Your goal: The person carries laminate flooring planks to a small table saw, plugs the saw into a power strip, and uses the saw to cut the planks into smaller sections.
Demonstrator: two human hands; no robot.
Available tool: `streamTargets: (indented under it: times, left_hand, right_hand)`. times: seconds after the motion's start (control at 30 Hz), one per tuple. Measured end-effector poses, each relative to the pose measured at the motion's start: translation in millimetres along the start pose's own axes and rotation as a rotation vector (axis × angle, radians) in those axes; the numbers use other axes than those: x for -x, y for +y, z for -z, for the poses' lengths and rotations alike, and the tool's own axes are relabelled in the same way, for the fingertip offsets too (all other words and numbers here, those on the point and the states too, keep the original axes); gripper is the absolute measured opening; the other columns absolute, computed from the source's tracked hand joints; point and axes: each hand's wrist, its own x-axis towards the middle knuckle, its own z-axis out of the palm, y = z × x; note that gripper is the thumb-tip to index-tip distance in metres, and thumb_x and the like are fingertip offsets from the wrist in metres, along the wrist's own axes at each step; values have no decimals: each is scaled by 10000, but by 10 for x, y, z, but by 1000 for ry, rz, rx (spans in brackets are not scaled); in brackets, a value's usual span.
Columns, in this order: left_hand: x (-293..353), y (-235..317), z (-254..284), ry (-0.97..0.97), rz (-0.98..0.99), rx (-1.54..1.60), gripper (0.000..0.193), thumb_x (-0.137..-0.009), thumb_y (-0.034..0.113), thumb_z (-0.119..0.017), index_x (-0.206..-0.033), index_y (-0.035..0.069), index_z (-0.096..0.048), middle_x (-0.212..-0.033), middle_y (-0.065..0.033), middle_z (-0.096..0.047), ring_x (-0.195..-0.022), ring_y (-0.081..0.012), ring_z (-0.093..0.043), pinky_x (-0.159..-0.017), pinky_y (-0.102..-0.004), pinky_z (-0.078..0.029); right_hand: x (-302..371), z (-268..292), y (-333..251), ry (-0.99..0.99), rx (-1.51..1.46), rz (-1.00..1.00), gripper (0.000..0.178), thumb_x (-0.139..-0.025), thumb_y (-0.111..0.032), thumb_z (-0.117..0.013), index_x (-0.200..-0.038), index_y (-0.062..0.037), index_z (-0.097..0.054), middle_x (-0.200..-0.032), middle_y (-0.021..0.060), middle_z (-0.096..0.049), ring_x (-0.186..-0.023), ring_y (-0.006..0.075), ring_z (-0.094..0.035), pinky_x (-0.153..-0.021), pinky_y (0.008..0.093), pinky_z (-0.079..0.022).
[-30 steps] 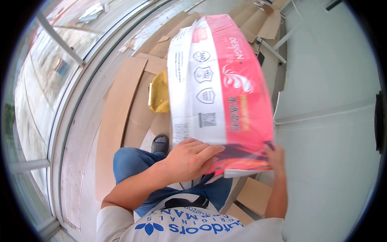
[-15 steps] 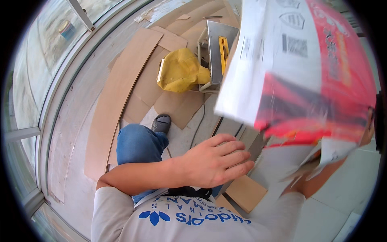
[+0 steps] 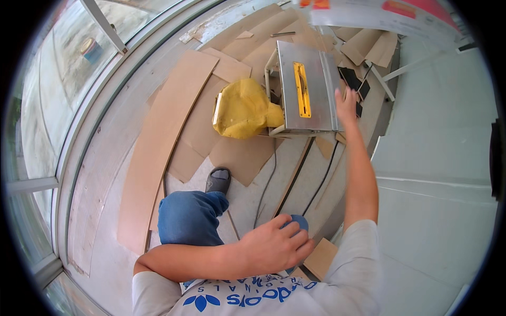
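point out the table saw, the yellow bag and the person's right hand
table saw (image 3: pixel 308 84), head view, on its bare metal top
yellow bag (image 3: pixel 243 109), head view, on its bulging middle
right hand (image 3: pixel 345 102), head view, on the back of the hand

This is a room under renovation, used as a makeshift flooring workshop. A small metal table saw with a yellow blade insert (image 3: pixel 307 87) stands on the bare concrete floor (image 3: pixel 113 158). Long tan laminate planks (image 3: pixel 163 142) and offcuts lie scattered around it, black power cables (image 3: pixel 295 179) trail across the floor, and a curved glass window wall (image 3: pixel 47 105) runs along the left.
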Motion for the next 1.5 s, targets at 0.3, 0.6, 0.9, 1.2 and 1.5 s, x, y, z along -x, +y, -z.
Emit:
streamTargets:
  times: [0.3, 0.6, 0.9, 1.2, 1.5]
  left_hand:
    - [-349, -1201, 606, 365, 123, 383, 276, -800, 53, -627, -1075, 78, -612, -903, -84, -637, -834, -271, -624, -729, -367, -496]
    - [-1242, -3465, -393, 480, 676, 408, 345, -893, 162, -533, -1185, -22, -524, -1132, -243, -572, -1105, -377, -533, -948, -424, -432]
    - [-1679, -4875, -1498, 489, 1029, 1448, 414, -982, 362, -412, -1166, 22, -560, -990, -92, -609, -875, -200, -580, -749, -341, -458]
    - [-1982, -4655, -1166, 705, 989, 1883, 463, -1015, 394, -349, -1221, 17, -521, -1073, -106, -605, -916, -229, -570, -806, -378, -464]
    - [-1815, -4466, -1011, 811, 1040, 1886, 566, -1015, 424, -348, -1384, -5, -368, -1370, -229, -460, -1259, -398, -452, -1030, -588, -375]
  right_hand:
    - [749, -362, 1031, 89, -181, -224, 501, -964, -351, -513, -1234, 71, -513, -1193, 231, -572, -1107, 328, -564, -954, 394, -430]
    - [716, -740, 1055, 163, 226, -200, 514, -964, -282, -465, -1376, 13, -375, -1374, 248, -437, -1275, 414, -398, -1069, 483, -288]
    - [653, -721, 869, 64, 237, -155, 492, -982, -263, -439, -1384, 12, -369, -1357, 255, -448, -1255, 417, -412, -1067, 483, -298]
    - [586, -614, 1068, -36, -23, -272, 568, -953, -329, -521, -1362, 44, -393, -1216, 239, -546, -1136, 374, -514, -982, 421, -395]
    - [94, -292, 700, -330, -415, -642, 447, -904, -442, -600, -938, 2, -633, -797, 50, -616, -695, 149, -564, -619, 297, -459]
